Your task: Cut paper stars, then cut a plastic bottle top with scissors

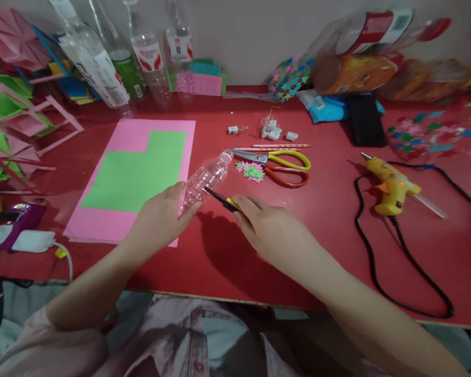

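Note:
A clear plastic bottle (pixel 211 175) lies tilted on the red table, its neck pointing away to the right. My left hand (pixel 163 213) grips its lower end, thumb in front and fingers behind. In my right hand (pixel 265 228) is a utility knife (pixel 226 201) with a yellow and black handle. Its dark blade reaches the bottle's side; whether it has cut in, I cannot tell. Just beyond the bottle's neck lie scissors (pixel 284 166) with one yellow and one red handle, beside a small heap of pink and green paper stars (pixel 251 171).
Pink and green paper sheets (pixel 141 173) lie at the left. A yellow glue gun (pixel 392 186) and its black cord occupy the right. Pencils (pixel 275 147), small white lights (pixel 272 131) and a black phone (pixel 364 120) lie farther back. Upright bottles (pixel 149 55) line the wall.

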Available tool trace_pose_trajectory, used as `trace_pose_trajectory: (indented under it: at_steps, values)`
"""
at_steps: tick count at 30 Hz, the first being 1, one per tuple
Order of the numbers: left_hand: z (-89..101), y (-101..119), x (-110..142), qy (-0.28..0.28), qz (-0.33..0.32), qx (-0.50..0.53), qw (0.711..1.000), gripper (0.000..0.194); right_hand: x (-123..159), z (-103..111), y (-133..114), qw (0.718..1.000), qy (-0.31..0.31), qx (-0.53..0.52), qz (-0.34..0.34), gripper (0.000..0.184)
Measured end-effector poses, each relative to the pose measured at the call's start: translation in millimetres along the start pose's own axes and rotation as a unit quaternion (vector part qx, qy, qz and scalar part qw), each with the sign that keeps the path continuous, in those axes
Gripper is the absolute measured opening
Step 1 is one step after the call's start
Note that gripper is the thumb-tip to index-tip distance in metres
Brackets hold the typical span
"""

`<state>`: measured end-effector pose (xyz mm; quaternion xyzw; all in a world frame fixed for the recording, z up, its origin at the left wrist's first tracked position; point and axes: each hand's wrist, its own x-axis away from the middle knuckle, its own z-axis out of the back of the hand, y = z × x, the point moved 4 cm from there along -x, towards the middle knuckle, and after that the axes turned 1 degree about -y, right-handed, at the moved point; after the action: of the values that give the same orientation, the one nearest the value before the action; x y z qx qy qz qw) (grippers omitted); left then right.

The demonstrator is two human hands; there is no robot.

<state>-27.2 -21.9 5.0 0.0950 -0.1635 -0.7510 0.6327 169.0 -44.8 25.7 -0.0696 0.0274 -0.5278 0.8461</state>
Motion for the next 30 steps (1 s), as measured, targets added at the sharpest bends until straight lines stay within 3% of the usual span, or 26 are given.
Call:
trace_pose_trajectory:
  at_steps: [8,17,23,28,30]
  values:
    - [-4.4,8,3,-0.011,0.019,-0.060,0.998,0.073,-3,5,-4,0.996,-0.022,0.077,0.037,0.021]
    - [-7.7,12,4,-0.001,-0.011,-0.103,0.995,0.070,-7,40,-30,0.977,-0.042,0.175,0.113,0.028]
    - [-3.9,15,2,-0.013,0.000,-0.142,0.990,0.062,-15,41,-22,0.974,-0.034,0.162,0.152,0.025]
    - [-3.5,17,3,-0.006,-0.008,-0.162,0.987,0.057,-20,45,-28,0.969,-0.095,0.201,0.110,0.029]
    - [-3.9,16,2,-0.003,-0.013,-0.165,0.986,0.057,-21,49,-38,0.964,-0.152,0.191,0.109,0.032]
